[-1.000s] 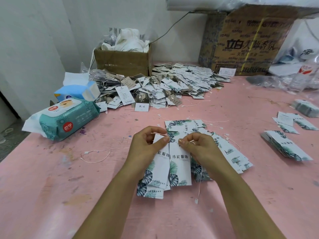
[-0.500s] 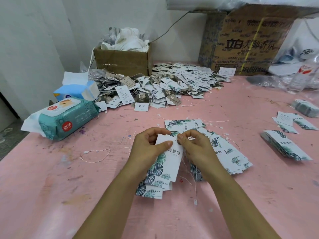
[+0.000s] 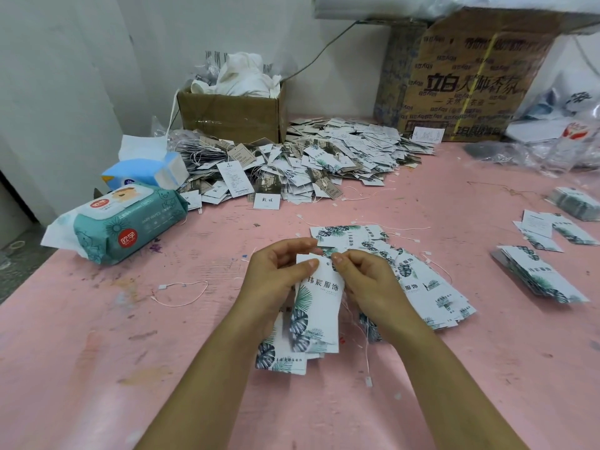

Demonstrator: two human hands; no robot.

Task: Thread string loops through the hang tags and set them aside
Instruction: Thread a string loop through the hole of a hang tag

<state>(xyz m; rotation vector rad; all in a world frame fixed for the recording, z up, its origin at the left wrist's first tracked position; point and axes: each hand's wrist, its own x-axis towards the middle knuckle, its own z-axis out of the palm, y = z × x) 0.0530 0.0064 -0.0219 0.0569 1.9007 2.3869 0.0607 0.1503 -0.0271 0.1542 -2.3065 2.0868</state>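
We hold a hang tag [image 3: 316, 316] upright just above the pink tabletop [image 3: 130, 368], at the front of a small stack of the same leaf-printed tags [image 3: 282, 358]. Our left hand [image 3: 272, 280] keeps its grip closed round the stack, thumb pressed on the tag's face near the top. Our right hand [image 3: 367, 284] has its grip pinched at the tag's punched hole, on the upper end of a thin string [image 3: 365, 349] that trails down under the hand to the tabletop. Behind our hands lies a fanned row of tags [image 3: 422, 284]. A loose string loop [image 3: 181, 292] lies to the left, and a big heap of tags [image 3: 324, 164] sits at the back.
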